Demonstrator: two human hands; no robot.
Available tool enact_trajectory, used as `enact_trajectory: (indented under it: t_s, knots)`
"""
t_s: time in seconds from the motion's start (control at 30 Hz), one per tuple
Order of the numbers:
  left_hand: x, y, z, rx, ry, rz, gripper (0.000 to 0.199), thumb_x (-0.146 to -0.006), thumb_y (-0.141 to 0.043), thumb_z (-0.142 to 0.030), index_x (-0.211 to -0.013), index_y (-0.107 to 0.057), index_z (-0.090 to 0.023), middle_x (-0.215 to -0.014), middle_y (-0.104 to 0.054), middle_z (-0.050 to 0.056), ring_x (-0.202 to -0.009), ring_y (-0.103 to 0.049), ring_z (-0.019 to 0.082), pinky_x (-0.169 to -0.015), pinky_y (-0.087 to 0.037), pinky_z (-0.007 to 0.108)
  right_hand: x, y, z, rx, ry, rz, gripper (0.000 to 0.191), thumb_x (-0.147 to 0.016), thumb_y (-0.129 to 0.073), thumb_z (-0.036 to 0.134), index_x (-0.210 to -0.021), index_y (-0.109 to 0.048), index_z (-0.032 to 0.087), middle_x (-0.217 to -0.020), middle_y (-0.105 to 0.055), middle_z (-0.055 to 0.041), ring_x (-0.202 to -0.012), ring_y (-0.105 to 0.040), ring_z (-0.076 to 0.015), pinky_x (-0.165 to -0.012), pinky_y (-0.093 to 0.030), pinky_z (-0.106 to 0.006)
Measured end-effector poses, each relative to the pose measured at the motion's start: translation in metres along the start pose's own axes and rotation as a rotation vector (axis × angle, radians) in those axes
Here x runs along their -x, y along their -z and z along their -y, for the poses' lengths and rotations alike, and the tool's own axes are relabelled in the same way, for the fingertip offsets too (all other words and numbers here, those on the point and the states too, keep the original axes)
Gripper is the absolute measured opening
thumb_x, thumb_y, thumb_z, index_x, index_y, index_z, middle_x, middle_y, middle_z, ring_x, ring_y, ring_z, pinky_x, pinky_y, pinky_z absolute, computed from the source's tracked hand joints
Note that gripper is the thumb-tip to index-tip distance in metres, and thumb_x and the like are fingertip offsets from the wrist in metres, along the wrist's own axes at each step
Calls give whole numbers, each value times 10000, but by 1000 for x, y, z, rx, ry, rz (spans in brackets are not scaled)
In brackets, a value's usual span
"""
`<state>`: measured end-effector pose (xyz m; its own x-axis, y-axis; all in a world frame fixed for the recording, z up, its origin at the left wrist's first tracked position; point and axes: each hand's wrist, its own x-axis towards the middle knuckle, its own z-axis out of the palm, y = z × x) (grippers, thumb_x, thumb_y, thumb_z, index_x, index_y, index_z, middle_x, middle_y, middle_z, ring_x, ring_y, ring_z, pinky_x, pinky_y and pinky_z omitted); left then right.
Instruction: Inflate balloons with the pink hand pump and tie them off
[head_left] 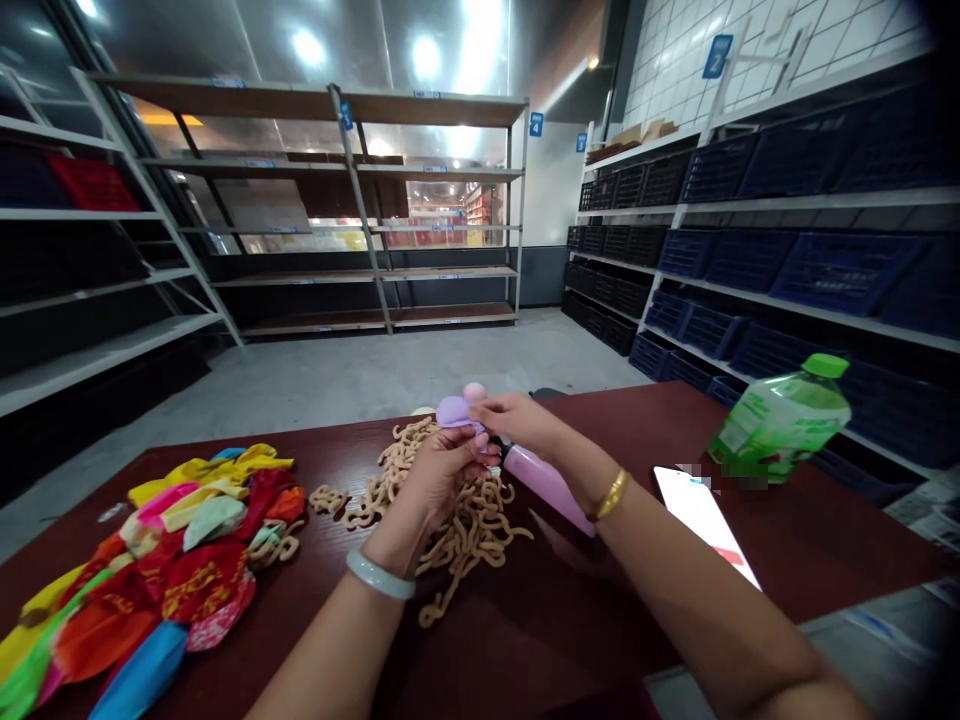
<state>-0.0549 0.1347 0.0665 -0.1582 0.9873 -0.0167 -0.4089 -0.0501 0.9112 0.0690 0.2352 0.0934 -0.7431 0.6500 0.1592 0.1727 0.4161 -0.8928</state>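
Observation:
My left hand [448, 465], with a pale bangle at the wrist, pinches the lower end of a small lilac balloon [453, 410]. Close beside it, the fingers of my right hand [521, 422] are closed on the same balloon from the right. A small pale pink ball-like thing [474, 392] shows just behind. Under my right forearm lies a pink tube [551, 488] with a dark end, like a balloon pump; that end sits near my fingertips, and I cannot tell whether it touches the balloon. Tan curled pieces [469, 535] are heaped beneath my hands.
Limp, colourful balloons [187, 560] are piled on the left of the dark red table [330, 620]. On the right lie a lit phone [705, 520] and a green-capped jug [784, 420]. Shelving [386, 275] stands beyond, with blue crates [765, 260] on the right-hand racks.

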Motion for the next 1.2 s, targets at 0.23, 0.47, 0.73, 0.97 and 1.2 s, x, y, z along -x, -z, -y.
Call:
enact_trajectory:
  t_s: [0.23,0.47,0.73,0.97,1.2]
  knots:
    - [-2,7,-7,80,-95,-43,298,-707,-799,-223,-958,-684,-111,-872,-719,87,-702,-685,125,-581,-552,177,50,33,-24,756,-294,13,520,-698,-648,656,-930,-694,193,-953,-703,-125,-829,-633,-271,-662,-418,-341]
    - [-9,31,-16,247,-194,-145,231,-754,-755,-161,-967,-677,-118,-943,-726,105,-806,-715,168,-664,-589,217,48,16,-47,999,-374,115,470,-650,-681,547,-941,-676,178,-966,-706,-154,-874,-659,-341,-621,-398,-350]
    - [-18,67,-31,566,-267,-459,99,-863,-621,-133,-946,-667,-107,-918,-739,115,-819,-727,187,-751,-600,296,50,12,-18,624,-26,0,436,-777,-594,497,-1130,-615,242,-1015,-710,-68,-861,-647,-257,-666,-390,-316]
    - [-21,69,-31,607,-297,-508,77,-856,-614,-98,-919,-658,-108,-865,-738,108,-775,-727,183,-744,-599,290,50,-11,-18,593,-3,89,407,-729,-638,463,-1064,-668,235,-945,-713,-65,-825,-634,-255,-659,-396,-332]
    - [-22,70,-26,472,-321,-441,116,-816,-685,-153,-926,-657,-131,-906,-733,88,-772,-720,160,-700,-587,256,48,-6,-19,576,-46,84,414,-735,-640,475,-1071,-672,236,-985,-713,-72,-858,-633,-270,-679,-407,-349]
